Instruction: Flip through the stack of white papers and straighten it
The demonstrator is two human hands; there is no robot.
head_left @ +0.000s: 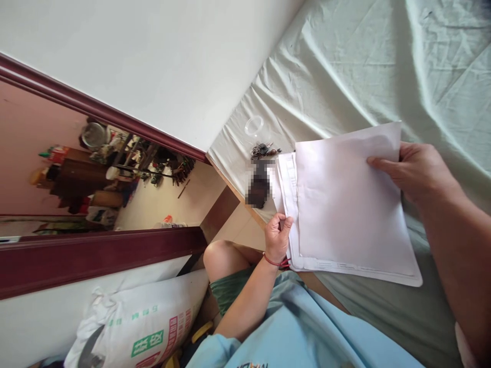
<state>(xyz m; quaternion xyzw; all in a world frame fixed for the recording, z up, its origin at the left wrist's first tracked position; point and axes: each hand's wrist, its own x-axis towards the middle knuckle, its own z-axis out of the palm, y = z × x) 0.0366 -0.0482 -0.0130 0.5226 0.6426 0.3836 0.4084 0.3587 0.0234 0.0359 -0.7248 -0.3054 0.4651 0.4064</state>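
Note:
A stack of white paper sheets (345, 204) spans the space between my two hands, over the bed. My left hand (278, 237), with a red cord on the wrist, grips the stack's left edge, thumb on top. On the right, my right hand (425, 171) pinches the upper right edge of the top sheet, its thumb on the face and the other fingers hidden behind. That top sheet is blank and sits shifted from the ones below, whose edges show some print at the left and bottom.
On the pale green bedsheet (345, 66) lie a bunch of keys (263, 150), a clear plastic container (255, 126) and a dark, pixelated object (259, 186). A white printed sack (146, 317) stands at lower left. Beyond the doorway, mixed household items line the wall.

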